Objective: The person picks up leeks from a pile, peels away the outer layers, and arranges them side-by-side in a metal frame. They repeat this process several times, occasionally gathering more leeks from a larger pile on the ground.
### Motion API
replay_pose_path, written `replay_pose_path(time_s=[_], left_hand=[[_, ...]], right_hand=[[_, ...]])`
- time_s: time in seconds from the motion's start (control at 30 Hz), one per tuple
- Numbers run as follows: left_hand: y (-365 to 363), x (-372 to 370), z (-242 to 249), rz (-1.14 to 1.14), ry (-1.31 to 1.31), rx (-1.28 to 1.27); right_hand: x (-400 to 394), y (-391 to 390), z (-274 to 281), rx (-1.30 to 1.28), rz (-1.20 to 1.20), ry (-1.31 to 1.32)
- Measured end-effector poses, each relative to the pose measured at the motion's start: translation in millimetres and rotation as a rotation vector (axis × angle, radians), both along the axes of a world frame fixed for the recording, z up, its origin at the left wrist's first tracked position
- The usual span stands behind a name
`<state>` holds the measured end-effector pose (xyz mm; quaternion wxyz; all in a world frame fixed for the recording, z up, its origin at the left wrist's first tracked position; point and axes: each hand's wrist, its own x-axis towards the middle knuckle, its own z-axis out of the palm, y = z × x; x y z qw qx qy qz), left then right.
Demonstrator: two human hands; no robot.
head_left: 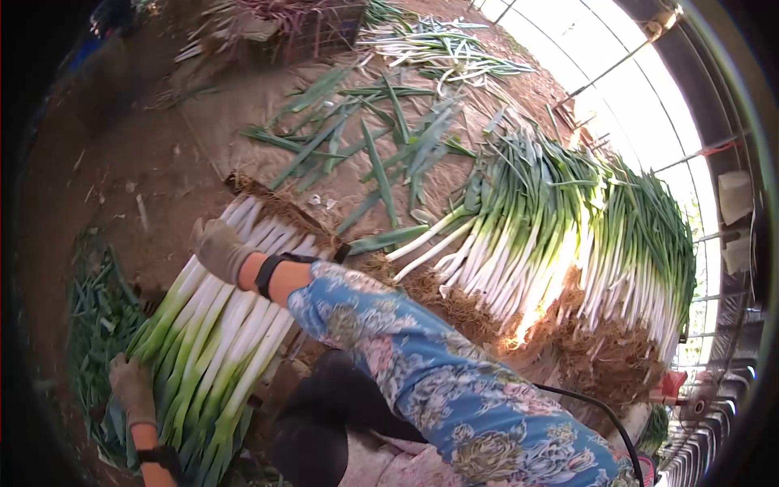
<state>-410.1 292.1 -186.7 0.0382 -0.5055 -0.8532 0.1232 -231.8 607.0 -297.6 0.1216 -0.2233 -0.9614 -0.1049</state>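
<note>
A row of long green onions [213,307] lies side by side at lower left, white shafts toward the top, leaves toward the bottom. My right hand [223,249], in a grey-brown glove, is at the white shafts near the root end, fingers curled over the outer ones. Down at the green leaves, on the left edge of the row, is my left hand [132,390], gloved too, its fingers closed around leaves there. What lies under both palms is hidden. A dark frame edge [292,213] with root bits runs along the root ends.
A large heap of green onions [560,227] with roots lies at right. Loose cut leaves [381,154] are scattered on the brown ground sheet [219,122]. More onions [446,49] and a dark crate [333,32] are at the back. Leaf trimmings [93,325] pile at far left.
</note>
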Motion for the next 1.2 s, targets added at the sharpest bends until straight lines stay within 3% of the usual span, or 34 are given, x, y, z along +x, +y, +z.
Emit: replay_pose_path(time_s=[0.07, 0.1, 0.17, 0.2, 0.37, 0.47, 0.57, 0.6, 0.67, 0.73, 0.83, 0.87, 0.97, 1.1, 1.17, 1.2], left_hand=[[-4, -2, -1, -0.083, 0.099, 0.022], [-4, -2, 3, 0.01, -0.058, 0.017], [-17, -15, -2, -0.01, -0.173, 0.041], [-24, -26, -10, -0.014, -0.225, 0.057], [-38, -34, -47, -0.007, -0.324, 0.186], [-34, -22, -27, 0.043, -0.347, 0.198], [-27, -20, -27, 0.02, -0.289, 0.193], [-29, -20, -36, -0.02, -0.267, 0.199], [-59, -54, -77, -0.336, -0.176, 0.333], [-57, -56, -72, -0.075, -0.3, 0.2], [-27, -15, -29, -0.077, -0.229, 0.212], [-7, 14, -7, -0.063, -0.224, 0.199], [0, 39, -14, -0.006, -0.268, 0.131], [2, 37, -18, 0.016, -0.31, 0.117], [2, 40, -20, 0.049, -0.341, 0.144], [0, 39, -25, 0.031, -0.334, 0.149]], right_hand=[[12, -5, -5, -0.01, 0.058, -0.049], [-6, -13, -18, -0.071, -0.156, -0.158], [-12, -7, -69, 0.019, -0.123, 0.115], [-1, -8, -47, 0.152, -0.054, -0.052], [8, 2, -16, 0.114, 0.107, -0.203], [0, -8, 13, -0.041, 0.023, -0.353], [-1, -2, 26, -0.082, 0.131, -0.463], [-6, -2, 19, -0.075, 0.121, -0.443], [-24, -10, -4, -0.06, 0.064, -0.436], [-48, -19, -25, -0.065, 0.01, -0.477], [-96, -19, -81, -0.115, -0.085, -0.552], [-116, -14, -126, -0.15, -0.11, -0.569], [-32, -18, 5, -0.156, 0.058, -0.703], [-47, -31, -21, -0.185, -0.09, -0.434], [-8, -56, 5, -0.31, 0.154, -0.087], [41, -65, 41, -0.241, 0.31, 0.331]])
